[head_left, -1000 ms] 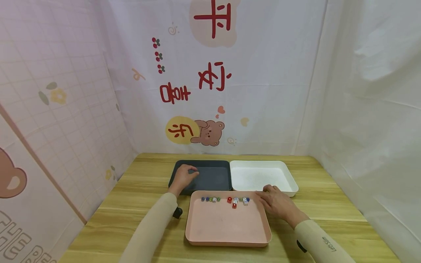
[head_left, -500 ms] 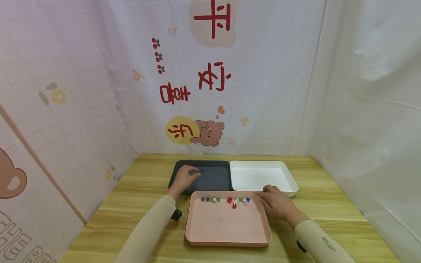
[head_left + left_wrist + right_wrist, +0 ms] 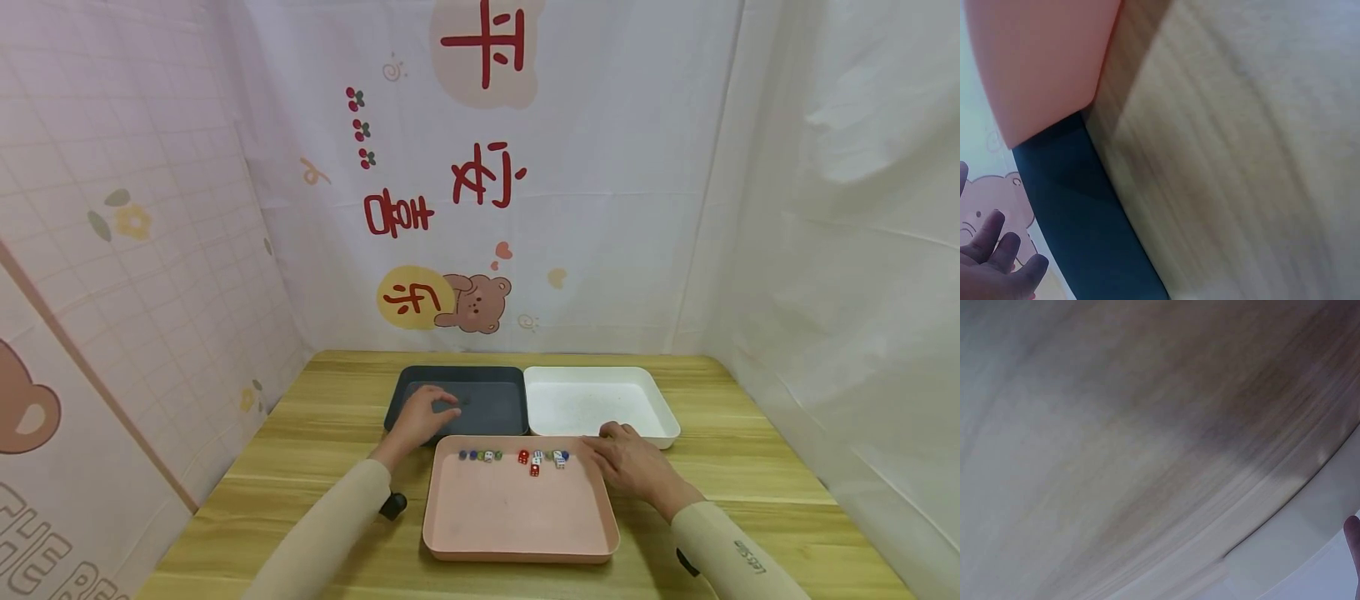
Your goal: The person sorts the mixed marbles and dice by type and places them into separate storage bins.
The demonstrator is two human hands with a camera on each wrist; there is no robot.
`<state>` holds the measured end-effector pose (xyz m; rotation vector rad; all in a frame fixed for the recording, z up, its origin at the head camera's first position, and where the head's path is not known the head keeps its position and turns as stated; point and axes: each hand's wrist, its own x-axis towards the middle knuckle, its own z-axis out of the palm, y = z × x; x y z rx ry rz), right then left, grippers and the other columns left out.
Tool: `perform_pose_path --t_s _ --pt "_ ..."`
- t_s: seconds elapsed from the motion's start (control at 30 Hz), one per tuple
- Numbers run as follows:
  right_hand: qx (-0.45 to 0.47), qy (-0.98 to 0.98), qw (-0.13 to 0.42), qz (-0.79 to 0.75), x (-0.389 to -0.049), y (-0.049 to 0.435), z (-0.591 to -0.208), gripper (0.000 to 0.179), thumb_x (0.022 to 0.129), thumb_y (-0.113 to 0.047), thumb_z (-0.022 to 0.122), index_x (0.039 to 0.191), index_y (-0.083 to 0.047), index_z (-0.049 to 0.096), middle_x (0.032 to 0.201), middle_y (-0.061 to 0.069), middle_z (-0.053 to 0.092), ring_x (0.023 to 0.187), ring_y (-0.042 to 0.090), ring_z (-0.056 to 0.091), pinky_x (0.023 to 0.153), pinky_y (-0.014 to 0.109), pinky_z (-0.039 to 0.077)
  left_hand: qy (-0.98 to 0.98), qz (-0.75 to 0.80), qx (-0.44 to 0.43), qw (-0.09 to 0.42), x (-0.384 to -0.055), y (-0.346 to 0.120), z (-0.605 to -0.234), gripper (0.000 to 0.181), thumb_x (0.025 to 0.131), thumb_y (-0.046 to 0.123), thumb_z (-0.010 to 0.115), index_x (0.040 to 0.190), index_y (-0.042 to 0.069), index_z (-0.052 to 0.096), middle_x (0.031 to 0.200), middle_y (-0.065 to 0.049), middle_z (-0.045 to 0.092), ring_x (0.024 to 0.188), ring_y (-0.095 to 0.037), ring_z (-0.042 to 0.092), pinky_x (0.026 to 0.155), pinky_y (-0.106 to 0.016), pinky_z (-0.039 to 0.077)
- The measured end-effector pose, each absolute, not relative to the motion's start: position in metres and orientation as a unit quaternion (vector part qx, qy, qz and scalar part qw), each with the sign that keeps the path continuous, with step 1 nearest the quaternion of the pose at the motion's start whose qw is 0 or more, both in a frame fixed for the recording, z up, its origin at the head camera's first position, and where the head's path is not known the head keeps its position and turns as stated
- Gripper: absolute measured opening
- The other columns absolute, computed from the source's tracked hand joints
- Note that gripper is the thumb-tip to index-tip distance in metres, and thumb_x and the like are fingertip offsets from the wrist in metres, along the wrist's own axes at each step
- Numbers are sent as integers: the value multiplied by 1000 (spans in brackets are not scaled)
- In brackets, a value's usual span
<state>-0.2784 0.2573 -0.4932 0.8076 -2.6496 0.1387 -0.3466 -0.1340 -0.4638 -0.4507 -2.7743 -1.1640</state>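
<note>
Gaping empty, the left hand (image 3: 422, 417) overhangs a dark tray (image 3: 492, 410); the right hand (image 3: 637, 467), grip unclear, touches a smooth pink tray (image 3: 517, 521).

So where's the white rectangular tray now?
In the head view, the white rectangular tray stands at the far side of the wood-grain table, right of the dark grey rectangular tray and beyond the pink rectangular tray.

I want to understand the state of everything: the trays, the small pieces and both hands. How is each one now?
Pink rectangular tray: right way up, holding small pieces.
Red and white dice: lying near its far wall.
Small round blue and green pieces: lying near that wall too.
Dark rectangular tray: right way up.
White rectangular tray: right way up.
Left hand: thumb and fingertips apart.
Right hand: at pink tray's far right corner; grip unclear.
</note>
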Motion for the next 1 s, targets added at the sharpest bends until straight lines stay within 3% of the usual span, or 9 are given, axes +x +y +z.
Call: perform_pose_path --t_s 0.4,0.67,1.0 --pt "292 -934 196 57 -278 259 -495 30 94 -19 67 124 -14 71 108 11 59 94 31 57 78 46 52 -908 -385 -164 11 -329 -135 -466 24 92 28 73 111 14 74 144 -16 46 135 -42 39 105 -60 35" --pt "296 -931 205 53 -278 258 -494 30 94 -20 68 123 -14 72 106 10 59 92 30 57 77 45 52 -910 -369 -192 1 -321 -138 -469 21 92 24 73 109 11 74 145 -22 43 136 -44 36 105 -61 35" --pt "286 -939 182 54 -276 257 -492 30 96 -21 66 125 -15 71 108 10 58 95 30 56 80 46 52 -911 -337 -237 30 -311 -135 -481 11 92 17 71 101 11 75 138 -28 47 128 -47 43 100 -59 42"
